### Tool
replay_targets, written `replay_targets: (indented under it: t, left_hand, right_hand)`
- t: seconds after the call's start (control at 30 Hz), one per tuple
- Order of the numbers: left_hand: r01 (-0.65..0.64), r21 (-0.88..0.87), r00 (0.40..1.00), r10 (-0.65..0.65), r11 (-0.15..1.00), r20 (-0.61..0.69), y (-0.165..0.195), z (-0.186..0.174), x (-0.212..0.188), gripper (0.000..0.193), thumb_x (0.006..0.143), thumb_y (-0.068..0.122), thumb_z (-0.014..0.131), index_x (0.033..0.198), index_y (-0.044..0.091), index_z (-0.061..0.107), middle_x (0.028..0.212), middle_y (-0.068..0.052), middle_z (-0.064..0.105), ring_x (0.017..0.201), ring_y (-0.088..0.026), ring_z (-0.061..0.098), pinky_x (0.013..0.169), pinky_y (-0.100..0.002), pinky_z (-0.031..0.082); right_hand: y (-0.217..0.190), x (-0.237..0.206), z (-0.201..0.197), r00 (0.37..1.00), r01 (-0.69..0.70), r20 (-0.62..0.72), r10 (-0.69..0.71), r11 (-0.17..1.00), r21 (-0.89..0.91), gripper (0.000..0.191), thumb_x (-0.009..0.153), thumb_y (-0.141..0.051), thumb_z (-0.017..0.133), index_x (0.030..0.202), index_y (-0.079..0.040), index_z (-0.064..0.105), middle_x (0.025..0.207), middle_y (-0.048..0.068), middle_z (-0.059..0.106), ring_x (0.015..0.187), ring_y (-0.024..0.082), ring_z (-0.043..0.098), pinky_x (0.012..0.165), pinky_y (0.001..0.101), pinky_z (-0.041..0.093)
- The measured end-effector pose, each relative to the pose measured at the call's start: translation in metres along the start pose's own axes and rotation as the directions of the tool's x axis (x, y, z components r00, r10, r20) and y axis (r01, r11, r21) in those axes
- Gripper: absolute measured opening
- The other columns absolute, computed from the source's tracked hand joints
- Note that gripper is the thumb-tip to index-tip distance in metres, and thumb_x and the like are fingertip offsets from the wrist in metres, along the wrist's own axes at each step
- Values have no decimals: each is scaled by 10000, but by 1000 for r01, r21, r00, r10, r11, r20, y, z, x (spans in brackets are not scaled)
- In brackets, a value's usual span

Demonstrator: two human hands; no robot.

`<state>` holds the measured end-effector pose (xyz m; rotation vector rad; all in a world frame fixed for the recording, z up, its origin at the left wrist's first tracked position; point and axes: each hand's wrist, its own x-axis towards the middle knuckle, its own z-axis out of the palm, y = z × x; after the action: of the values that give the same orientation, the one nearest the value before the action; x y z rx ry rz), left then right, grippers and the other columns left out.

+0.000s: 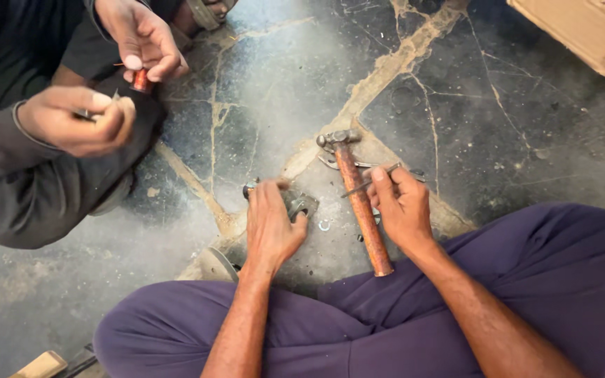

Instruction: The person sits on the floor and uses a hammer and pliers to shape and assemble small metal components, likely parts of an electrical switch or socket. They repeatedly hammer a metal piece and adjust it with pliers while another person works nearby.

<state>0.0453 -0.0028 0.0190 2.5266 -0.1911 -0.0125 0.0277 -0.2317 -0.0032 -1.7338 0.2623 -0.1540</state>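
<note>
Hands at work low over a cracked, dark stone floor, seen from above past crossed legs in purple trousers. Left hand at lower centre, fingers curled down onto a small grey metal part on the floor, thumb tip pressed beside it, clenched on that part as far as can be told. Right hand just right of centre, pinching a thin metal rod between thumb and forefinger, rod angled up and to the right. Hammer lying flat between the two hands, steel head toward the upper centre, reddish-brown wooden handle running down toward the legs, right hand just beside the handle. Small metal ring on the floor near the handle's left side. Upper left of the frame: a second person in dark clothes, one hand closed round a small tool, the other hand pinching a little copper-coloured spool. Cardboard box in the upper right corner. Pale wooden piece at the bottom left edge.
</note>
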Motion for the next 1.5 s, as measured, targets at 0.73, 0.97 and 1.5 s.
replay_targets:
  t: [0.73, 0.97, 1.5]
  left_hand:
    - [-125, 100, 992, 122, 987, 32, -6, 20, -13, 337, 672, 101, 749, 1002, 39, 726, 1346, -183, 553, 1331, -367, 434, 1009, -560, 313]
    - [-218, 149, 976, 214, 964, 45, -9, 25, -14, 357, 707, 74, 701, 1053, -9, 671, 1282, -168, 579, 1299, -349, 470, 987, -553, 330]
    - [-227, 129, 974, 223, 965, 46, -10, 23, -14, 339, 708, 52, 679, 1041, -10, 656, 1230, -159, 582, 1258, -337, 492, 1005, -558, 327]
  right_hand:
    - [-41, -32, 15, 884, 439, 311, -350, 851, -289, 173, 1009, -181, 662, 1131, -58, 677, 759, 130, 688, 626, 232, 681, 572, 358, 508]
    - [-44, -33, 17, 876, 438, 360, -320, 841, -318, 153, 989, -175, 671, 1095, -66, 688, 757, 144, 686, 620, 285, 682, 572, 390, 508]
    - [-39, -33, 23, 773, 599, 444, -453, 750, -279, 117, 970, -129, 677, 1065, -61, 673, 898, 114, 725, 746, 327, 691, 871, 445, 552]
